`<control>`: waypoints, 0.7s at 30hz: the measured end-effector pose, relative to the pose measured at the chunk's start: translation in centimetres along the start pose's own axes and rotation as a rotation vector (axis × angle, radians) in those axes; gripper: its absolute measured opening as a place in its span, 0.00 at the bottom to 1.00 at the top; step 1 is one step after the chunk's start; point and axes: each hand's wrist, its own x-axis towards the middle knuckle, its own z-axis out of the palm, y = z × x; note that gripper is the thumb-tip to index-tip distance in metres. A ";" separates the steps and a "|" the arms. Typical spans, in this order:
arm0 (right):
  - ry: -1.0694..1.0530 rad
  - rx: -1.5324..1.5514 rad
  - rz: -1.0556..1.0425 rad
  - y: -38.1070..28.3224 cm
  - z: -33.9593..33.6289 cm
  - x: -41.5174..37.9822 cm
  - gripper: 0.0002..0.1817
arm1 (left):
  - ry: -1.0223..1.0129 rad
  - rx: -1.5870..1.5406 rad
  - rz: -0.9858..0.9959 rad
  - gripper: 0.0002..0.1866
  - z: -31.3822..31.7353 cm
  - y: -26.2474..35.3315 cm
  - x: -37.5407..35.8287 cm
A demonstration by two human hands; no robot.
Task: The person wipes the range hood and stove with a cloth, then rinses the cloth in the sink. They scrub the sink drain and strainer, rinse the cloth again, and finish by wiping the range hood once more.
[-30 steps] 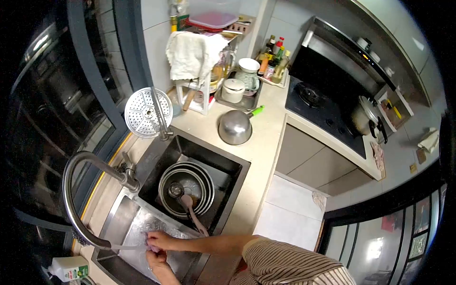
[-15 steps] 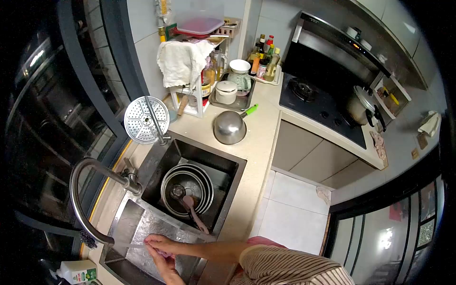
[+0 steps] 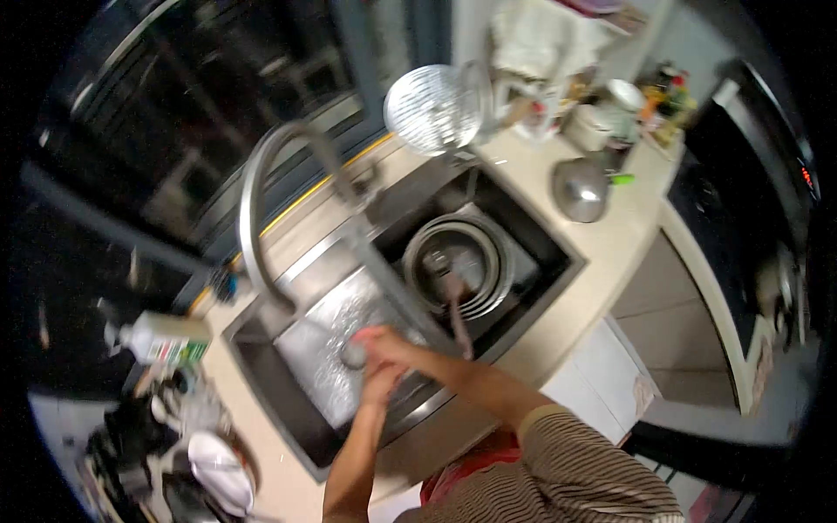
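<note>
My right hand (image 3: 384, 345) and my left hand (image 3: 382, 380) are close together over the left sink basin (image 3: 305, 336), fingers curled in against each other. A small pale, roundish patch shows at their fingertips, too blurred to name. Below the tip of the curved faucet (image 3: 253, 209), water churns on the basin floor beside my hands. In the right basin (image 3: 532, 305) are nested metal pots (image 3: 501, 279), with a pink-handled brush or ladle (image 3: 455, 305) leaning in them.
A white bottle (image 3: 170, 338) with a green label stands left of the sink, near a white dish (image 3: 221, 471). Behind the sink leans a round perforated steamer plate (image 3: 432, 109). A metal pan with a green handle (image 3: 581, 190) lies upside down on the counter, left of the stove (image 3: 711, 209).
My view has swung left and down, blurring the picture, so more of the left counter shows. My hands remain together over the left basin, with both forearms now in sight.
</note>
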 end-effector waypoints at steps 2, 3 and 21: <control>0.162 -0.238 0.252 -3.9 2.0 -1.7 0.12 | 0.006 0.283 0.312 0.23 -0.9 -4.3 2.9; 0.180 -0.380 0.156 -3.6 2.3 -1.6 0.12 | 0.064 0.481 0.251 0.24 -0.8 -3.9 2.4; -0.113 0.222 0.091 -5.3 2.9 -0.2 0.15 | -0.201 -0.328 -0.192 0.22 -4.7 3.7 2.8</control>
